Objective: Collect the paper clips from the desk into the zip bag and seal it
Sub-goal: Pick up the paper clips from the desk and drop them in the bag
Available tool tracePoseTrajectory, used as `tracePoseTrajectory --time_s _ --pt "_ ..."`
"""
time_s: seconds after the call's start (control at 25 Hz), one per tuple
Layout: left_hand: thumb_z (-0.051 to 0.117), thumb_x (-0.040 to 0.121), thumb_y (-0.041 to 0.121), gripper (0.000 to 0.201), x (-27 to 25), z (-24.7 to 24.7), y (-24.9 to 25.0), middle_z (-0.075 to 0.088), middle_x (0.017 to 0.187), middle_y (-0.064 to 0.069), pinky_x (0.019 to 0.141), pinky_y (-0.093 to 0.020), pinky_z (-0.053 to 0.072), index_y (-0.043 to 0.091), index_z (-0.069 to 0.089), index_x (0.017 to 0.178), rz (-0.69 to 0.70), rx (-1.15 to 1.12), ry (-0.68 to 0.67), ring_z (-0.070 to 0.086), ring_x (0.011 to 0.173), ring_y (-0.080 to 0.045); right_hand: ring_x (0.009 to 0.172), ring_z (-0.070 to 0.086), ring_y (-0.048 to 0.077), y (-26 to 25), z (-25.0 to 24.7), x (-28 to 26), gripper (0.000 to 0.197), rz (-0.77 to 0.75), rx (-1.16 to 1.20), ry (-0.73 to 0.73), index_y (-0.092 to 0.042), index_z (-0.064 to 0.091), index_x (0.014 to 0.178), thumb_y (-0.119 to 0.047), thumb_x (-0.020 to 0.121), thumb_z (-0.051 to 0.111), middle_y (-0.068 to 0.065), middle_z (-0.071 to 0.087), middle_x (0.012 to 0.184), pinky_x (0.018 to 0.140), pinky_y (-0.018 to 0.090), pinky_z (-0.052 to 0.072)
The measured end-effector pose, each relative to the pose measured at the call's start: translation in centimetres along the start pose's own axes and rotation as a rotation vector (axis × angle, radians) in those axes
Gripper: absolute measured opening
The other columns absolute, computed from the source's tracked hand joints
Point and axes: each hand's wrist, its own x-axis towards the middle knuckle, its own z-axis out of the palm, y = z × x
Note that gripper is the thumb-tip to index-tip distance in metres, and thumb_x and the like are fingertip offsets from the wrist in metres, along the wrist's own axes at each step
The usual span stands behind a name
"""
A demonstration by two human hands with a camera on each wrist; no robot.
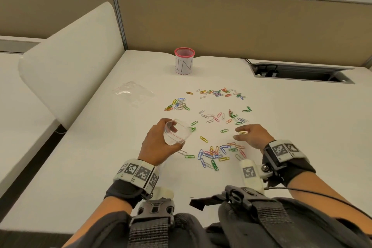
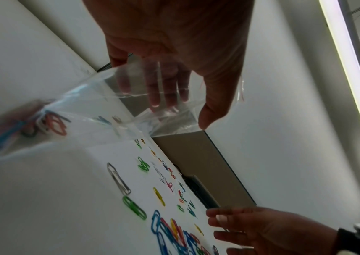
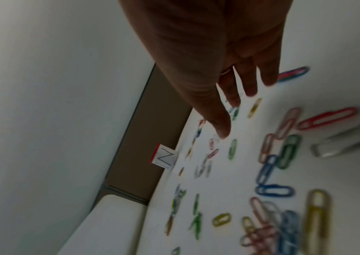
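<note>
My left hand (image 1: 173,130) holds a clear zip bag (image 1: 178,134) with a red seal line just above the desk, its mouth held wide and turned to the right. The left wrist view shows my fingers (image 2: 159,96) inside the mouth, and several paper clips (image 2: 52,124) lie in the bag's bottom. My right hand (image 1: 238,132) hovers low over the desk with fingers straight and holds nothing; a yellow clip (image 1: 243,132) lies under its fingertips. Many coloured paper clips are scattered on the white desk, with a cluster (image 1: 211,154) near me and others (image 1: 221,93) farther back.
A pink mesh cup (image 1: 184,61) with a paper label stands at the back of the desk. A second clear bag (image 1: 133,92) lies flat at the left. A cable slot (image 1: 302,72) opens at the back right. A white panel (image 1: 70,56) borders the desk's left side.
</note>
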Motion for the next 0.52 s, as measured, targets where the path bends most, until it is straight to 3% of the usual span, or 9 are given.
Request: tracePoseTrajectory --time_s 0.12,0.24,0.4,0.52 --pt "0.065 0.058 0.039 0.052 0.0 0.6 0.3 0.058 0.091 0.015 0.091 -0.043 0.045 0.027 0.046 0.105 0.022 0.008 -0.031 0.055 0.1 -0.018 0.14 0.029 0.031 1.8 1.2 -0.4 0.069 0.045 -0.22 -0.047 -0.013 0.035 0.142 -0.04 0.084 0.062 0.014 0.028 0.153 0.114 0.038 0.026" --pt "0.065 0.058 0.04 0.057 0.0 0.8 0.4 0.058 0.093 0.011 0.092 -0.043 0.045 0.022 0.047 0.109 0.025 0.013 -0.043 0.055 0.101 -0.019 0.146 0.005 0.034 2.6 3.0 -0.9 0.082 0.034 -0.379 -0.101 -0.014 0.012 0.149 -0.051 0.087 0.051 0.017 0.002 0.158 0.119 0.043 0.013" --pt "0.064 0.058 0.04 0.057 -0.2 0.9 0.6 0.059 0.093 0.009 0.091 -0.039 0.044 0.021 0.047 0.109 0.026 0.007 -0.059 0.054 0.1 -0.018 0.147 -0.004 0.031 2.0 5.3 -2.0 0.068 -0.131 -0.442 -0.208 -0.017 0.006 0.149 -0.038 0.095 0.042 0.015 -0.007 0.158 0.12 0.04 0.009" --pt "0.064 0.058 0.039 0.059 -0.3 0.9 0.7 0.059 0.097 0.005 0.091 -0.037 0.044 0.018 0.047 0.111 0.029 0.007 -0.069 0.054 0.101 -0.019 0.147 0.009 0.032 1.2 6.5 -2.5 0.052 -0.235 -0.644 -0.196 -0.016 0.012 0.149 -0.017 0.1 0.031 0.016 0.003 0.158 0.118 0.036 0.018"
